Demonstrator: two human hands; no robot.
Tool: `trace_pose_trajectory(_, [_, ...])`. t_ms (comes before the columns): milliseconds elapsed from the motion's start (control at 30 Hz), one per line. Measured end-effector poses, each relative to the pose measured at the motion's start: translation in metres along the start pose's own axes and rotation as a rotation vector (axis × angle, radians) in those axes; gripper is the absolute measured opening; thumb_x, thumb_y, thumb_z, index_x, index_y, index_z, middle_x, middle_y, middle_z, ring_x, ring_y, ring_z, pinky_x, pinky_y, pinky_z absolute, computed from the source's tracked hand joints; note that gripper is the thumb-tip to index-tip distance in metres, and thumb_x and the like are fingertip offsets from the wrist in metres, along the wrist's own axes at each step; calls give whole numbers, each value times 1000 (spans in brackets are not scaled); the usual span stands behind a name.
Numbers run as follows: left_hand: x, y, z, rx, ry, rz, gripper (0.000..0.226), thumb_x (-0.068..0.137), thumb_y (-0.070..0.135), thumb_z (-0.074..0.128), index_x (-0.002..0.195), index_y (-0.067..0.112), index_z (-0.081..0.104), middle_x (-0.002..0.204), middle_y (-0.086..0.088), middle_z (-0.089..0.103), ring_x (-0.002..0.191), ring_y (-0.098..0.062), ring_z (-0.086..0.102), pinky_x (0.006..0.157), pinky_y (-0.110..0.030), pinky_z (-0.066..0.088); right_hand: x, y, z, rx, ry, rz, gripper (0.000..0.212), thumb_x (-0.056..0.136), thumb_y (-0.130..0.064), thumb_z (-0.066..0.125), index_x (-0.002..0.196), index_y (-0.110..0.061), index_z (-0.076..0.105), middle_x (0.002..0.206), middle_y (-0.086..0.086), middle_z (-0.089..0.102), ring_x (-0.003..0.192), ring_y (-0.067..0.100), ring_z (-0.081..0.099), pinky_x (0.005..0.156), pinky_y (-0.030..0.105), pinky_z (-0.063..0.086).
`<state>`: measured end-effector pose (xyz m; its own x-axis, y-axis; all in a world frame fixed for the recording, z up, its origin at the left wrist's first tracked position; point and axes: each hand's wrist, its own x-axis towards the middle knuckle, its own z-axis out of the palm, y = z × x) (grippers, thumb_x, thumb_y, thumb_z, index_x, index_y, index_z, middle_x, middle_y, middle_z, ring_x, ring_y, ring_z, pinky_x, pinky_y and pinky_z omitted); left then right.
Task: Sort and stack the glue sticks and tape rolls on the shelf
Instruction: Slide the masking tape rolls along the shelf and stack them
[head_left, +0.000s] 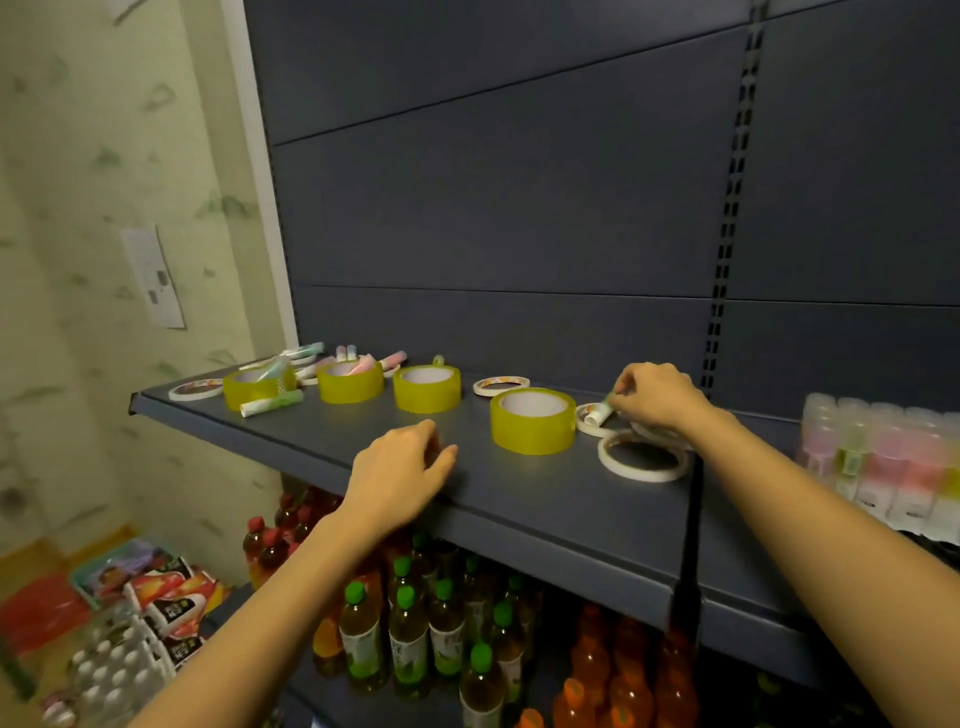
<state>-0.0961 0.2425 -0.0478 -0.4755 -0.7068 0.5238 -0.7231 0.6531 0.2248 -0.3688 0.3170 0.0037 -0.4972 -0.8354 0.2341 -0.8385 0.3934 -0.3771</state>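
Note:
Several wide yellow tape rolls stand along the grey shelf (519, 499); the nearest one (533, 420) is at the middle. Thin white tape rings lie among them, one (643, 456) near the front at the right, another (501, 385) farther back. Pastel glue sticks are heaped at the back left (311, 358), and one (271, 403) lies loose in front of the leftmost yellow roll. My right hand (657, 395) pinches a green-capped glue stick (600, 412) that lies over a white ring. My left hand (402, 470) rests on the shelf's front part, fingers loosely curled, holding nothing.
A wrapped pack of pastel bottles (883, 457) stands on the shelf at the far right. Below the shelf are rows of drink bottles (405, 629) with green and orange caps. Snack packs (171, 597) and a tray lie on the floor at the left.

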Motion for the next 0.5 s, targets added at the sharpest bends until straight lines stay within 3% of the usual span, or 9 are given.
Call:
trace_pose_trajectory(200, [56,-18,18,-36,-7,-4,37,95,46,39,91,15,58,90,-6,64,91,-30,59,67,-34,40,64,1,25,-127,52,117,33,94,-30,49,116,-5,53,117,16,58,105,34,55,74,36,43])
trace_pose_trajectory(367, [80,-22,39,-91,-51,-26,40,96,49,34,83,16,54,77,0,56,84,-29,57,66,-33,38,88,-2,41,-295,4,207,41,94,-34,50,124,-5,50,122,13,57,112,31,55,74,34,37])
trace_pose_trajectory(500, [100,-16,49,-137,-59,-37,40,96,51,32,83,20,52,74,4,55,78,-22,52,67,-31,36,97,-4,42,-262,-40,190,43,92,-35,53,122,-5,49,119,14,57,109,32,55,76,35,41])
